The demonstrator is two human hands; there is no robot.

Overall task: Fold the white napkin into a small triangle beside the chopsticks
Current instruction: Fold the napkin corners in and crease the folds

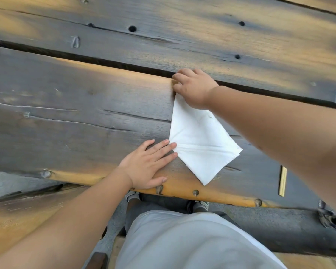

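From the head view, the white napkin (199, 144) lies flat on the weathered plank table (76, 105), near its front edge and just ahead of the person's body. It is turned like a diamond, one corner pointing toward the person and a long point stretching away toward the gap between the planks. A crease runs across it from the left corner to the right corner, so at least one fold seems to be pressed in already, though the shape is not yet a small triangle.

The chopsticks (283, 181) lie to the right of the napkin, near it but apart, close to the table's front edge. Only a pale narrow strip shows, so I cannot tell one stick from two.

The left hand (149, 165) is open and flat, palm down on the wood, with its fingertips (172, 145) touching the napkin's left corner — most likely pinning that corner so the paper does not slide while the far end is worked.

The right hand (193, 87) reaches across to the far point, its fingers curled down over the tip. It appears to pinch or press that tip — the hand hides the contact, so I cannot tell which. Held this way, the napkin looks stretched taut between the two hands, ready for the far point to be folded over.
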